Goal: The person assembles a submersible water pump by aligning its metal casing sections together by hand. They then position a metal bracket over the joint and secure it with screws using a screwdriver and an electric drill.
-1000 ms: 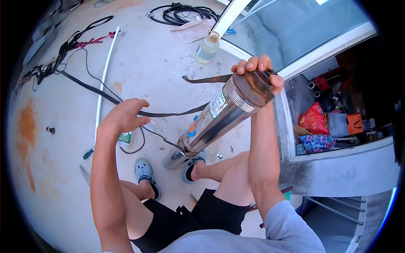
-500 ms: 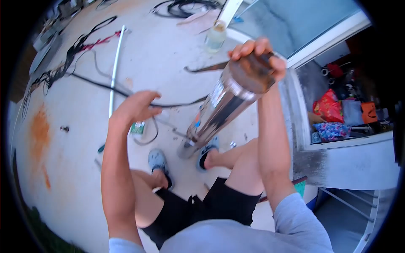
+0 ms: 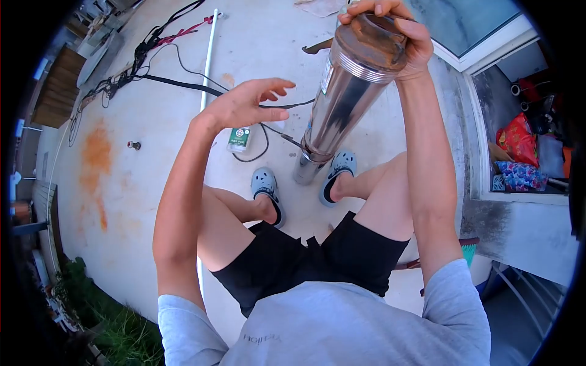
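Note:
A long metal cylinder that looks like a submersible pump (image 3: 342,104) stands on the floor between my feet, tilted with its upper end to the right. Its shiny steel body ends in a rusty cast top (image 3: 372,46) with a threaded ring below. My right hand (image 3: 406,30) is wrapped over that rusty top; part of the grip lies behind it. To the left of the pump, my left hand (image 3: 250,104) hangs in the air, fingers apart and holding nothing. A black cable (image 3: 177,83) runs across the floor behind it toward the pump. A clear container with a green label (image 3: 239,139) lies below my left hand.
A white pipe (image 3: 210,55) lies on the floor at the left, near tangled black cables (image 3: 140,58) and a red strap (image 3: 183,32). A small metal fitting (image 3: 133,145) is farther left. At the right, bags (image 3: 519,140) sit behind a white door frame (image 3: 482,134).
My view has tilted, so the floor items appear higher and farther right. The pump looks slightly more upright, with my right hand still on its top. My left hand remains empty.

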{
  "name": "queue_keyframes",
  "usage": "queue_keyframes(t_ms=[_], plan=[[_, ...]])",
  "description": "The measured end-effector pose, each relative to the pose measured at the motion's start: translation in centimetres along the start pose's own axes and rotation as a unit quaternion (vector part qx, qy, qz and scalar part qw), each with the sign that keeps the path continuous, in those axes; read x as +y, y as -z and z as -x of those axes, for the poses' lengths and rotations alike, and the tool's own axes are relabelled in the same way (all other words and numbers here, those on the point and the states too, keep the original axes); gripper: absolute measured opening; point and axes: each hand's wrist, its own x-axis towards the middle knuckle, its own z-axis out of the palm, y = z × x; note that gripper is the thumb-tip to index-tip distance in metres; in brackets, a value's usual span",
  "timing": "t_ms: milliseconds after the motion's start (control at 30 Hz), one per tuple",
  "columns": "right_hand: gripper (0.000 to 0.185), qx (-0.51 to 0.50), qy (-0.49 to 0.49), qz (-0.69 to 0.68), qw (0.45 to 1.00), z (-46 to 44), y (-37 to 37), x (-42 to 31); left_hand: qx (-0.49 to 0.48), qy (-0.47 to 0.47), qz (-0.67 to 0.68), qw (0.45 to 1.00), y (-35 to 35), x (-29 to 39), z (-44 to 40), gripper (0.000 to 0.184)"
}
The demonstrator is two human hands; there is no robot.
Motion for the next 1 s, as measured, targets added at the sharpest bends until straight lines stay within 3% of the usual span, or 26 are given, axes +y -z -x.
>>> queue_keyframes(t_ms=[67, 133, 200, 267, 333, 467, 533, 600, 633, 733, 767, 800, 867, 933, 1000], plan=[[0.031, -0.001, -0.005, 0.041, 0.999, 0.5, -1.7, -0.1, 0.088, -0.087, 0.024, 0.992, -0.6, 1.8, 1.1, 0.077], [0.036, -0.032, 0.023, -0.001, 0.999, 0.9, -2.7, 0.7, 0.117, -0.113, 0.049, 0.986, -2.2, 4.0, 2.8, 0.086], [0.027, -0.090, 0.039, 0.117, 0.988, 1.1, -5.3, 0.2, 0.252, -0.212, 0.119, 0.937, -4.3, 6.1, 4.2, 0.089], [0.026, -0.093, 0.036, 0.162, 0.982, 1.9, -8.0, 0.6, 0.280, -0.236, 0.164, 0.916, -6.9, 7.8, 5.0, 0.095], [0.023, -0.090, 0.049, 0.177, 0.979, 2.4, -10.8, 1.7, 0.377, -0.242, 0.241, 0.861, -8.9, 9.1, 6.1, 0.095], [0.022, -0.085, 0.071, 0.227, 0.968, 3.5, -13.5, 1.8, 0.406, -0.198, 0.230, 0.862, -10.1, 10.5, 7.8, 0.091], [0.022, -0.027, 0.075, 0.231, 0.970, 4.3, -13.3, 1.6, 0.416, -0.186, 0.219, 0.863, -10.8, 12.0, 7.6, 0.090], [0.022, -0.003, 0.064, 0.224, 0.973, 4.6, -12.8, 1.1, 0.485, -0.217, 0.140, 0.835, -10.8, 14.1, 6.8, 0.087], [0.023, 0.000, 0.064, 0.231, 0.971, 4.5, -12.5, 0.7, 0.499, -0.312, 0.125, 0.799, -10.2, 13.8, 5.3, 0.083], [0.028, 0.008, 0.040, 0.248, 0.968, 5.0, -12.4, 0.2, 0.491, -0.272, 0.104, 0.821, -10.3, 14.0, 5.1, 0.080], [0.032, 0.007, 0.019, 0.255, 0.967, 5.0, -12.9, 0.3, 0.548, -0.243, -0.017, 0.800, -10.3, 14.6, 4.8, 0.079], [0.032, 0.008, 0.014, 0.251, 0.968, 5.1, -13.4, 0.6, 0.547, -0.237, -0.015, 0.802, -10.5, 15.2, 4.8, 0.079], [0.034, 0.062, 0.046, 0.175, 0.982, 5.3, -14.2, 0.8, 0.549, -0.215, 0.153, 0.793, -10.6, 16.1, 4.8, 0.080], [0.037, 0.069, 0.033, 0.154, 0.985, 6.1, -14.8, 0.3, 0.548, -0.242, 0.160, 0.785, -10.0, 14.9, 4.5, 0.083], [0.043, 0.177, -0.009, 0.201, 0.963, 6.8, -15.8, -0.5, 0.393, -0.322, 0.238, 0.828, -7.9, 13.1, 4.7, 0.083]])
